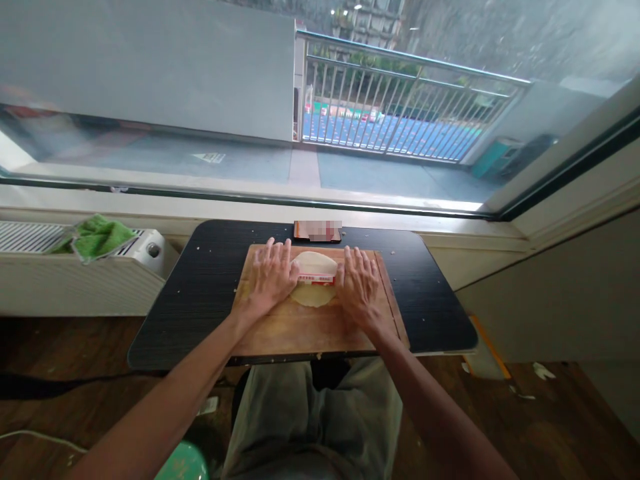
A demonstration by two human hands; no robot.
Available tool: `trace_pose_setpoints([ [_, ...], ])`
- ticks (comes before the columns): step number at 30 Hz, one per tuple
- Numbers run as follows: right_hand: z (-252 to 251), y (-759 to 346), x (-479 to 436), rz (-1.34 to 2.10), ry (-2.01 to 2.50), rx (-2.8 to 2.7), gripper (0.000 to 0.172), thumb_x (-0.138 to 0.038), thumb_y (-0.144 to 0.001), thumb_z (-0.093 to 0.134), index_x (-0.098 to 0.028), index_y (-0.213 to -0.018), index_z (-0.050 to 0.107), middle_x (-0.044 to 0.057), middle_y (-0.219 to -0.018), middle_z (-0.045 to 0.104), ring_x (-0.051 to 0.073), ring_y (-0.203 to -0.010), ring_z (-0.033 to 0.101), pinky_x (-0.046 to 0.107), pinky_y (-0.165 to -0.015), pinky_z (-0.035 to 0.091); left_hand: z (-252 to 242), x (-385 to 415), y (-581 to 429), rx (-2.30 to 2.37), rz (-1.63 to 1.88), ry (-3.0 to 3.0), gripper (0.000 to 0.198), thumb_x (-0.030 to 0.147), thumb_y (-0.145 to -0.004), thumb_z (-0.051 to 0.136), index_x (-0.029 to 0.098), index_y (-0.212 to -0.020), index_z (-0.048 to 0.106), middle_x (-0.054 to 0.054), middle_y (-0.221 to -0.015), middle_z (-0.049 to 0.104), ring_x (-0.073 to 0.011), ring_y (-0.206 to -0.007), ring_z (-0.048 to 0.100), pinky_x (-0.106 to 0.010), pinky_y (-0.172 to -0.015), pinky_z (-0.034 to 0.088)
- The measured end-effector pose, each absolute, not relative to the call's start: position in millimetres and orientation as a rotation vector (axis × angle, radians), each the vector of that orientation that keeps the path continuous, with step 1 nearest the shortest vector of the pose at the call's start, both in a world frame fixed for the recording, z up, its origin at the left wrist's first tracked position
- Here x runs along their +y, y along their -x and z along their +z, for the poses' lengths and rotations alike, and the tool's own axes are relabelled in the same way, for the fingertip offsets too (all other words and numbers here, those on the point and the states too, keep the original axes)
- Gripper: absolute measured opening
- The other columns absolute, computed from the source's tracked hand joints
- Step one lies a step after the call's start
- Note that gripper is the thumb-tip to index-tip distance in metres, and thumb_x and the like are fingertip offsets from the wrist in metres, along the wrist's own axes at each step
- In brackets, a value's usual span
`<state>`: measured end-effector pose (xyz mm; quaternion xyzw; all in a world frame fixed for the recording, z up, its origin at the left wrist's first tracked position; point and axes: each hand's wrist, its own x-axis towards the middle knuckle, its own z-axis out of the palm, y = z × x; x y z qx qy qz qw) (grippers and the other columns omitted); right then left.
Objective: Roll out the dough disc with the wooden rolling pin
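A flattened round of pale dough [314,297] lies on a wooden cutting board [300,333]. Across its middle runs a narrow white-and-red printed bar [317,279], whose kind I cannot make out; the ends go under my hands. My left hand [273,270] is open, palm down over the bar's left end, fingers stretched forward and thumb towards the dough. Over the right end my right hand [358,280] lies the same way, open with its fingers extended. The palms hide how each hand touches the bar.
The board rests on a black table [183,300] dotted with crumbs. Behind the board lies a phone-like flat object [317,231], partly blurred. To the left, a green cloth [103,238] drapes over a white radiator [75,287]. A window [240,167] stands beyond the table.
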<state>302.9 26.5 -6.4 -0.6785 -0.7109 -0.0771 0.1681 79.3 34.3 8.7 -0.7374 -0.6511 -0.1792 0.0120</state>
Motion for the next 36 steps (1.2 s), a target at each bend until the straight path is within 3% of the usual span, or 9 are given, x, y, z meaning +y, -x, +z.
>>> trace_pose_setpoints([
  [5, -4, -306, 61, -0.287, 1.886, -2.001, 0.061, -0.036, -0.115, 0.039, -0.022, -0.173, 0.048, 0.018, -0.179, 0.045, 0.037, -0.164, 0.041, 0.062, -0.132, 0.034, 12, 73, -78, -1.942, -0.558, 2.356, 0.067, 0.035, -0.107, 0.039, 0.014, -0.17, 0.05, -0.023, -0.167, 0.056, -0.041, -0.168, 0.036, -0.066, -0.132, 0.033],
  [10, 3, -306, 101, -0.254, 1.888, -2.019, 0.062, -0.043, -0.118, 0.032, -0.023, -0.176, 0.04, 0.02, -0.183, 0.034, 0.038, -0.166, 0.034, 0.065, -0.132, 0.031, 16, 111, -80, -1.932, -0.558, 2.371, 0.066, 0.034, -0.108, 0.037, 0.014, -0.17, 0.048, -0.023, -0.173, 0.049, -0.0386, -0.172, 0.026, -0.067, -0.137, 0.022],
  [14, 6, -305, 132, -0.134, 1.902, -1.993, 0.061, -0.045, -0.118, 0.03, -0.025, -0.176, 0.038, 0.018, -0.185, 0.027, 0.039, -0.166, 0.031, 0.069, -0.132, 0.03, 22, 133, -82, -1.971, -0.555, 2.356, 0.064, 0.032, -0.108, 0.036, 0.014, -0.167, 0.05, -0.023, -0.172, 0.05, -0.0381, -0.172, 0.027, -0.068, -0.139, 0.018],
  [19, 7, -306, 133, -0.092, 1.895, -1.988, 0.062, -0.046, -0.118, 0.028, -0.024, -0.175, 0.038, 0.018, -0.184, 0.03, 0.039, -0.167, 0.032, 0.07, -0.132, 0.03, 21, 132, -85, -2.093, -0.532, 2.301, 0.065, 0.035, -0.108, 0.035, 0.013, -0.167, 0.05, -0.024, -0.173, 0.049, -0.0386, -0.172, 0.028, -0.069, -0.138, 0.022],
  [24, 7, -304, 98, -0.174, 1.936, -2.001, 0.062, -0.042, -0.118, 0.034, -0.019, -0.175, 0.041, 0.02, -0.184, 0.033, 0.037, -0.167, 0.034, 0.061, -0.133, 0.033, 21, 104, -91, -2.329, -0.483, 2.163, 0.071, 0.046, -0.11, 0.035, 0.007, -0.168, 0.049, -0.027, -0.175, 0.046, -0.0435, -0.172, 0.028, -0.071, -0.134, 0.031],
  [31, -6, -303, 50, -0.218, 1.879, -1.951, 0.061, -0.03, -0.112, 0.039, -0.016, -0.169, 0.052, 0.022, -0.175, 0.048, 0.036, -0.158, 0.049, 0.057, -0.127, 0.042, 17, 52, -95, -2.224, -0.563, 2.174, 0.064, 0.038, -0.108, 0.038, 0.018, -0.166, 0.056, -0.019, -0.173, 0.053, -0.0396, -0.172, 0.03, -0.067, -0.135, 0.031],
  [36, -9, -304, 34, -0.226, 1.854, -1.979, 0.061, -0.03, -0.113, 0.035, -0.012, -0.168, 0.053, 0.023, -0.176, 0.047, 0.036, -0.163, 0.044, 0.057, -0.13, 0.039, 11, 35, -96, -2.163, -0.588, 2.179, 0.063, 0.038, -0.109, 0.036, 0.019, -0.165, 0.058, -0.019, -0.17, 0.055, -0.04, -0.17, 0.034, -0.067, -0.134, 0.033],
])
